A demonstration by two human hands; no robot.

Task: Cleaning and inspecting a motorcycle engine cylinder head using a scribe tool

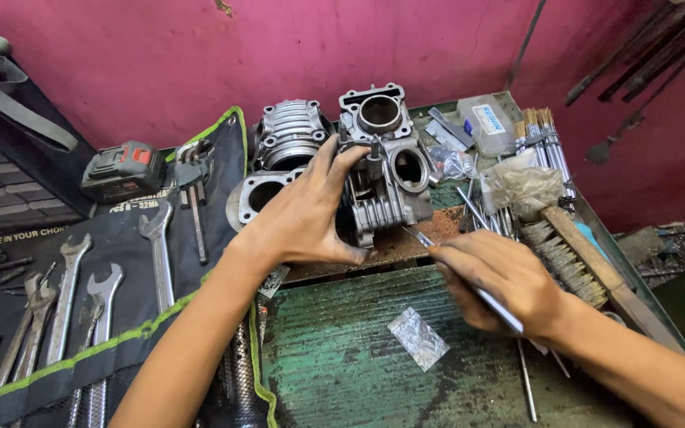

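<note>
Here, at the centre of the frame, the left hand (307, 210) grips a grey metal engine cylinder head (382, 170), fingers spread around its side, steadying it on the worn green table (342, 357). The right hand (501, 281), lower right of centre, pinches a thin metal tool (422, 238) whose tip touches the head's finned base. Spanners (81, 293) lie in a tool roll at left, and a wire brush (572, 261) at right.

Hands (311, 210) on cylinder head (386, 170)
</note>
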